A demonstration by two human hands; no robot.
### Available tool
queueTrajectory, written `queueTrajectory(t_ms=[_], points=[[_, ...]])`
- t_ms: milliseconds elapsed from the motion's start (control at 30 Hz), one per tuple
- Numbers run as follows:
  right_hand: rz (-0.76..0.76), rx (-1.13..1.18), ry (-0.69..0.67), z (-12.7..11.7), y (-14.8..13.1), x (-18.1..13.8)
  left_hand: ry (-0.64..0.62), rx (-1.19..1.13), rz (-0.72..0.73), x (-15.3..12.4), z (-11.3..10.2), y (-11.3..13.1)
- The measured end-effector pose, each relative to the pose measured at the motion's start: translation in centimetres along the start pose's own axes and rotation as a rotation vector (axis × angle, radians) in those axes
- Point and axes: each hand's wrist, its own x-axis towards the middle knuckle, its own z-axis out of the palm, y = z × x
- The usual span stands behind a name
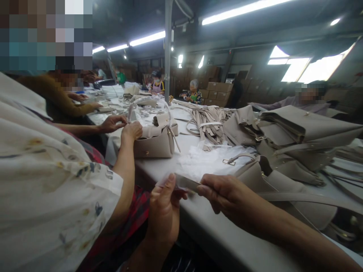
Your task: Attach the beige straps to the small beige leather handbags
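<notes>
Handbags (283,185), strap bundle (210,130): plain taupe. Counter (227,226): off-white. Co-worker's blouse (53,158): cream, floral print. Checked garment (141,204): red, black.

You can read no text, label, brand, number or sign, whether on the table (207,224), on the handbags (157,146) upon it or on the boxes (218,87) beyond it.

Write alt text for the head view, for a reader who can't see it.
The left hand and right hand hold a blurred flat strip between them at the edge of a white table. Beige bags and a bundle of straps lie on it; to the left, a co-worker's hands are at another bag.
</notes>
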Motion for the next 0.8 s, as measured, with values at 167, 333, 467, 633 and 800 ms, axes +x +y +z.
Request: queueTrajectory(t_ms=[167, 333, 467, 633, 800], points=[[0.007, 0.328, -0.052, -2.5, -0.5, 0.8, -0.121, 0.005, 0.130, 1.7, 3.5, 0.8], [-0.086, 0.394, -0.125, -5.4, 2.7, -1.2, -0.058, -0.045, 0.259, 2.9, 6.5, 1.6], [-0.032, 0.536, -0.040, -5.6, 4.9, -3.3, -0.108, -0.051, 0.289, 2.4, 8.3, 1.1], [-0.049, 0.556, 0.121, -5.9, 3.4, -3.7, -0.216, 0.035, 0.196, -0.1, 9.9, -1.6], [-0.149, 0.571, 0.047, -7.4, 3.5, -4.1, -0.288, 0.036, 0.179, -0.4, 11.3, -1.5]])
